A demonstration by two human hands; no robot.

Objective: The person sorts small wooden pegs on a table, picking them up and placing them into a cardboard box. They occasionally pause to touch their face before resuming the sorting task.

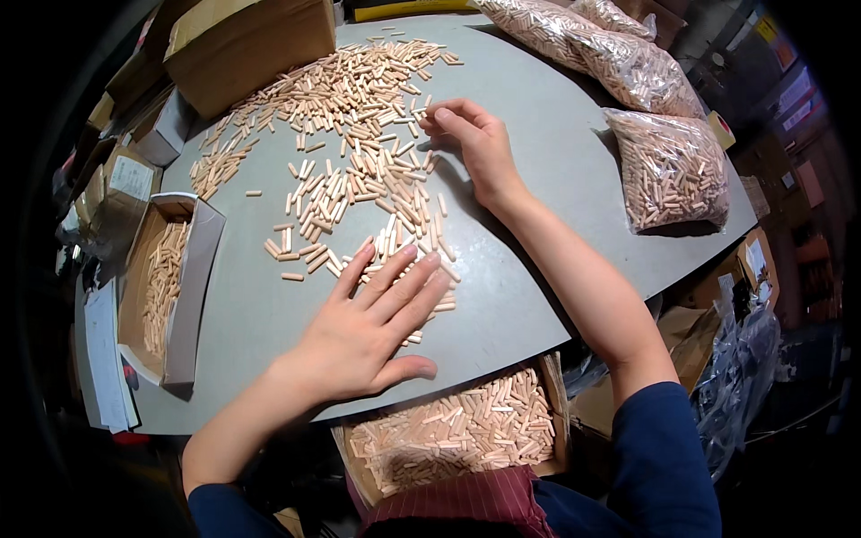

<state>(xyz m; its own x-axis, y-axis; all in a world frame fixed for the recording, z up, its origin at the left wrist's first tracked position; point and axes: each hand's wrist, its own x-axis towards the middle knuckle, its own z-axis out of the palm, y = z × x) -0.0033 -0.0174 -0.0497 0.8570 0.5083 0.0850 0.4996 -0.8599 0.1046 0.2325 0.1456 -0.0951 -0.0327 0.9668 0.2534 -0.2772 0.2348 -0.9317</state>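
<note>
Small wooden dowels (350, 90) lie heaped and scattered over the grey tabletop (511, 296). My left hand (377, 309) is spread flat over the near end of the scatter, fingers apart, covering some dowels. Beside the right edge of the pile is my right hand (471, 143), its fingers bent and thumb close to the fingertips; whether a dowel is between them I cannot make out. Below the table's front edge, against my body, an open cardboard box (553, 386) is filled with more dowels.
At the left stands a long narrow carton (202, 278) partly filled with dowels. A large cardboard box (256, 49) sits behind the heap. Clear plastic bags of dowels (673, 170) lie along the right edge. Crumpled plastic (740, 359) hangs at the lower right.
</note>
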